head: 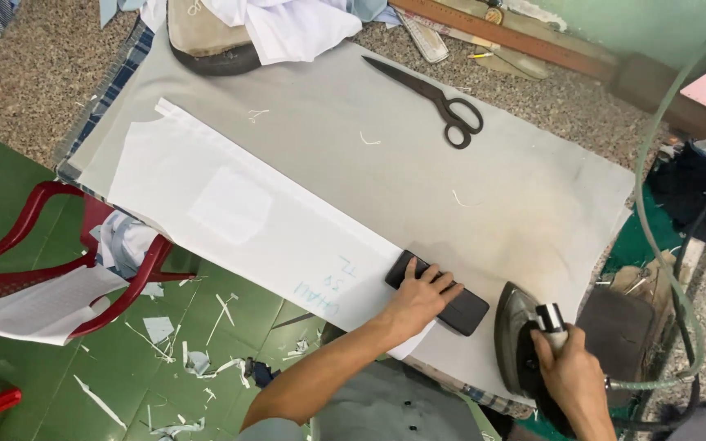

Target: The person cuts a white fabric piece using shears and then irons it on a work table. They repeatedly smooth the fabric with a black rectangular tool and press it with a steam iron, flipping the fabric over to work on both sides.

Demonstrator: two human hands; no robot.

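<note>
The left hand (418,298) lies flat, fingers spread, pressing a stiff black block (437,292) onto the soft, light white cloth (239,220) at the surface's (484,188) near edge, while the right hand (569,371) clasps the heavy-looking iron (525,343) by its handle.

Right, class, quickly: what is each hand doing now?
Left hand: open, pressing flat on the black block.
Right hand: closed around the iron handle.

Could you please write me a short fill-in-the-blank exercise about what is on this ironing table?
1. The left hand presses on a flat ____ block.
2. The right hand has its grip on the handle of the ____.
3. The scissors lie with blades ____.
4. The chair is ____.

Missing words: black; iron; shut; red
</note>
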